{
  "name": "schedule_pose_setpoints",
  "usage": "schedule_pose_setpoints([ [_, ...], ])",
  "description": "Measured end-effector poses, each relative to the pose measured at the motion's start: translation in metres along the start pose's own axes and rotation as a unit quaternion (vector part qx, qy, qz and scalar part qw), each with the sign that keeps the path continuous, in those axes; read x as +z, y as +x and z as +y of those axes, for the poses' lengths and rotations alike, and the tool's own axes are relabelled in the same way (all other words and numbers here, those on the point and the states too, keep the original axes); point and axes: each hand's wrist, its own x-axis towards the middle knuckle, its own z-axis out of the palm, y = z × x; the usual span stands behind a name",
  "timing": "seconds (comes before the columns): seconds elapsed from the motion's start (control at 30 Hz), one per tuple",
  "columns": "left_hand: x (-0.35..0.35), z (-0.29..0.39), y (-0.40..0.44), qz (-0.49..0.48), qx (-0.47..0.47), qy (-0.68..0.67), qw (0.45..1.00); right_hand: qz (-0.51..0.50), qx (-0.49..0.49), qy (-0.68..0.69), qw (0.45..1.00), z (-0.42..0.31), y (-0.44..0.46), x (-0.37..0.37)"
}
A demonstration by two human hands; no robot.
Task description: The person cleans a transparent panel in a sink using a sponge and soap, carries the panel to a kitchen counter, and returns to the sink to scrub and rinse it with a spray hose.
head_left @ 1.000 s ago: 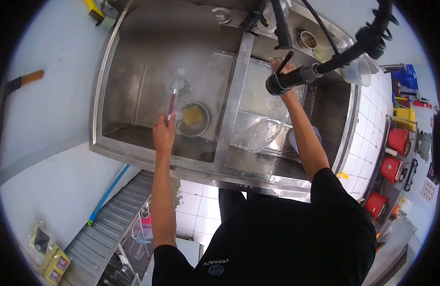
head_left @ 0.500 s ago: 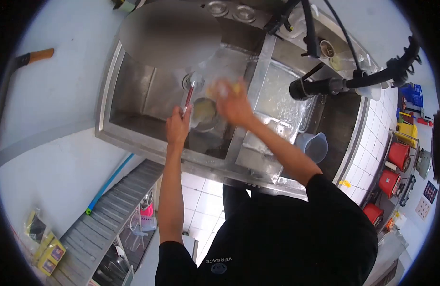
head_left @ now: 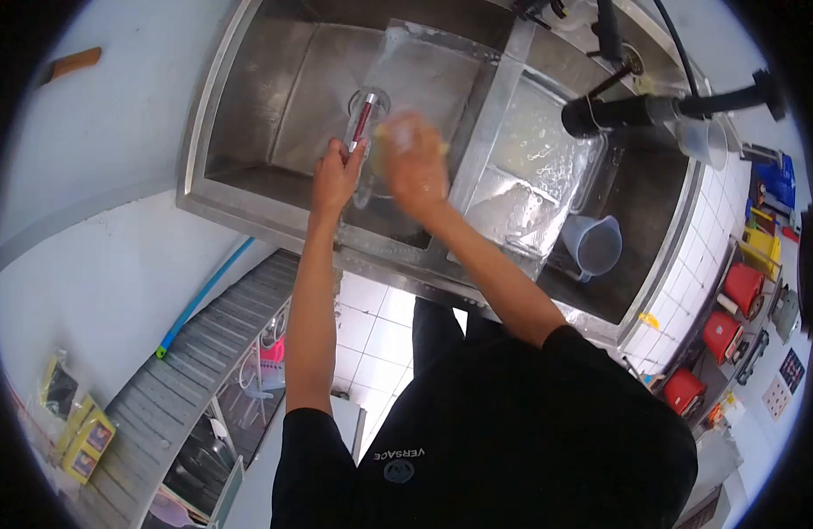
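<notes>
My left hand (head_left: 336,181) is closed round a slim red tool with a silver end (head_left: 364,119), held over the left sink basin (head_left: 327,66). Just right of it, my right hand (head_left: 412,167) is smeared by motion, with something yellowish at its fingers that is too blurred to name. Beneath my right hand, the round bowl is mostly hidden. The tool's silver end lies over the drain (head_left: 380,95). Water and some foam wet the basin floor.
The right basin holds a wet clear tray (head_left: 534,163) and a translucent jug (head_left: 597,247). A black spray nozzle (head_left: 587,117) on a hose hangs above it. A ridged grey shelf (head_left: 195,353) stands at the lower left, with a blue pole (head_left: 204,295) beside it.
My right hand has moved left from the right basin to beside the red tool. My left hand keeps its hold on the tool. The view has shifted, showing the jug more fully.
</notes>
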Motion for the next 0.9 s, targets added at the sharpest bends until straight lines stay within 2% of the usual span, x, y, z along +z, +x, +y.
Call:
schedule_pose_setpoints([
  [0.1, -0.002, 0.006, -0.004, -0.004, -0.013, -0.002, 1.0, -0.061, -0.173, 0.063, 0.981, -0.011, -0.081, -0.019],
  [0.17, -0.001, 0.008, -0.005, -0.004, -0.023, -0.007, 1.0, -0.103, -0.136, 0.061, 0.984, 0.033, -0.133, -0.029],
  [0.23, 0.0, 0.003, -0.004, -0.002, -0.02, -0.009, 1.0, -0.152, -0.03, 0.076, 0.985, 0.099, -0.148, -0.066],
  [0.27, -0.001, 0.003, -0.006, -0.002, -0.019, -0.007, 1.0, -0.04, 0.023, -0.022, 0.999, 0.12, -0.152, -0.074],
  [0.3, -0.002, 0.004, -0.007, -0.003, -0.017, -0.005, 1.0, 0.073, 0.075, -0.12, 0.987, 0.136, -0.152, -0.079],
  [0.47, 0.0, 0.008, -0.006, 0.003, -0.014, 0.019, 1.0, 0.274, 0.227, 0.011, 0.935, 0.186, -0.13, -0.068],
  [0.5, -0.001, 0.009, -0.008, 0.0, -0.018, 0.02, 1.0, 0.231, 0.33, 0.201, 0.893, 0.189, -0.135, -0.073],
  [0.53, -0.002, 0.012, -0.008, -0.001, -0.022, 0.02, 1.0, 0.18, 0.413, 0.382, 0.807, 0.194, -0.14, -0.08],
  [0.57, -0.001, 0.011, -0.004, -0.008, -0.032, 0.01, 0.999, 0.12, 0.471, 0.545, 0.683, 0.197, -0.141, -0.085],
  [0.6, -0.001, 0.008, -0.003, -0.015, -0.043, 0.001, 0.999, 0.128, 0.429, 0.613, 0.651, 0.197, -0.145, -0.085],
  [0.73, 0.0, 0.015, -0.001, -0.044, -0.113, -0.068, 0.99, 0.05, 0.42, 0.619, 0.661, 0.205, -0.139, -0.086],
  [0.9, -0.017, 0.047, -0.018, -0.047, -0.081, -0.002, 0.996, 0.067, 0.408, 0.602, 0.683, 0.202, -0.144, -0.129],
])
